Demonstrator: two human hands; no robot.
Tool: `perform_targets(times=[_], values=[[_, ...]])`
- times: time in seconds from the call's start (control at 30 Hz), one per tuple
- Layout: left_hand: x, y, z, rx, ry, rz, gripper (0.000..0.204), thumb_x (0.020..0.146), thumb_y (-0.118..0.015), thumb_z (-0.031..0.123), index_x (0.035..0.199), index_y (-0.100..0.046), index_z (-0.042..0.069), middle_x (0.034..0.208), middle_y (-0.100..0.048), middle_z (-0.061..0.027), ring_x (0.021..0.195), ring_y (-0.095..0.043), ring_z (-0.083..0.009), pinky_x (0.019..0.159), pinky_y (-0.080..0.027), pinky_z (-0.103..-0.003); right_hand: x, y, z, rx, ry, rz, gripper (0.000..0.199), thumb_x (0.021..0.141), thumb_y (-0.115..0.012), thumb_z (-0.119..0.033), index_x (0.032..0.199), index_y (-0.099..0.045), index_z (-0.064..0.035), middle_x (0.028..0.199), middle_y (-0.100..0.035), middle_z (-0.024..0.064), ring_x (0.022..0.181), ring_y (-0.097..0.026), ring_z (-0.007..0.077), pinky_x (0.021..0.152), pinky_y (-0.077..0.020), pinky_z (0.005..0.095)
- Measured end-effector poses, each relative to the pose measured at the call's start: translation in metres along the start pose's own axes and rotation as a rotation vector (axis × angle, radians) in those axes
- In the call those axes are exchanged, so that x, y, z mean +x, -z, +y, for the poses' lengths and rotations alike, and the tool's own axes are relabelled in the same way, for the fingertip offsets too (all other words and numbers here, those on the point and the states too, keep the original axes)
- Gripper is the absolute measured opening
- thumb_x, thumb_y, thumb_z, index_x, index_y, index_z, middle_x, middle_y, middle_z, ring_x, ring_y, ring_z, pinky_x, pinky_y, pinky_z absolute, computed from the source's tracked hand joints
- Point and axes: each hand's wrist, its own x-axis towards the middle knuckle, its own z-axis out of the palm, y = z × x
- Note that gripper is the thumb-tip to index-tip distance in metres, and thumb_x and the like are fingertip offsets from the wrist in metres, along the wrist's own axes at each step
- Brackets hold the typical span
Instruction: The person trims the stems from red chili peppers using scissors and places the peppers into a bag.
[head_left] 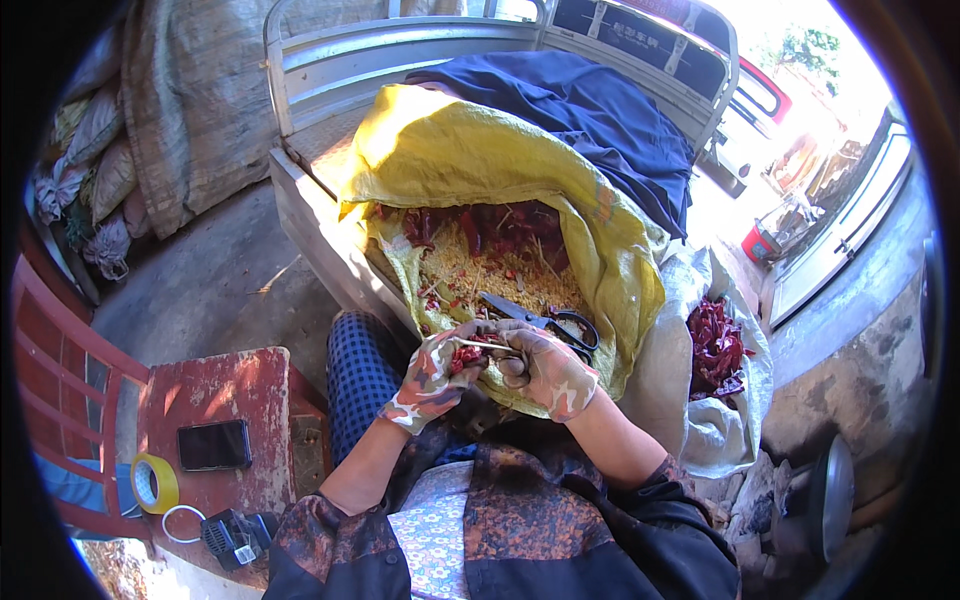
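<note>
My left hand [432, 380], in a camouflage-patterned glove, is closed round a dark red piece that looks like dried chili [466, 357]. My right hand [545, 368], gloved alike, pinches a thin pale stick [487, 345] that reaches across to the chili. Both hands meet over the near edge of a yellow woven sack [475, 140]. Inside its mouth lie yellowish seeds [462, 268] with red chili pieces and bits of stalk. Dark-handled scissors [553, 322] rest on the seeds, just beyond my right hand.
At right stands a white sack [668, 385] holding dried red chilies [716, 345]. A metal cart [330, 235] surrounds the yellow sack, with dark blue cloth [590, 95] behind. To my left, a worn red chair [215, 385] carries a phone [214, 445], yellow tape [155, 484] and a black device [235, 538].
</note>
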Motion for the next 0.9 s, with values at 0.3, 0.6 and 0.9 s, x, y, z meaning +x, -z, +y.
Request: perform_targets(times=[0.3, 0.6, 0.9], values=[[0.001, 0.018, -0.015, -0.108, 0.042, 0.054, 0.037, 0.085, -0.061, 0.009, 0.121, -0.051, 0.003, 0.11, -0.059, -0.0036, 0.097, -0.056, -0.0125, 0.087, -0.047, -0.026, 0.0, 0.005, -0.003, -0.399, 0.266, -0.042, 0.022, 0.089, -0.056, -0.013, 0.11, -0.058, -0.0083, 0.086, -0.06, 0.0042, 0.063, -0.053, 0.012, 0.054, -0.0422, 0.0229], [0.002, 0.01, 0.027, -0.065, 0.16, -0.078, 0.037, 0.084, -0.062, 0.013, 0.119, -0.053, 0.005, 0.108, -0.059, -0.0016, 0.099, -0.055, -0.0119, 0.087, -0.046, -0.026, 0.003, -0.01, -0.006, -1.325, 0.82, -0.11, 0.024, 0.079, -0.065, -0.004, 0.102, -0.064, -0.0052, 0.094, -0.06, 0.0139, 0.083, -0.06, 0.0302, 0.071, -0.0487, 0.0339], [0.0, 0.013, 0.003, -0.581, 0.293, -0.071, 0.035, 0.083, -0.061, 0.005, 0.117, -0.055, 0.002, 0.106, -0.061, -0.0026, 0.095, -0.056, -0.0109, 0.084, -0.048, -0.025, -0.002, -0.011, -0.005, -1.469, 0.961, -0.036, 0.021, 0.071, -0.062, 0.0, 0.092, -0.061, -0.0038, 0.082, -0.057, 0.0106, 0.073, -0.059, 0.0271, 0.062, -0.0472, 0.0325]])
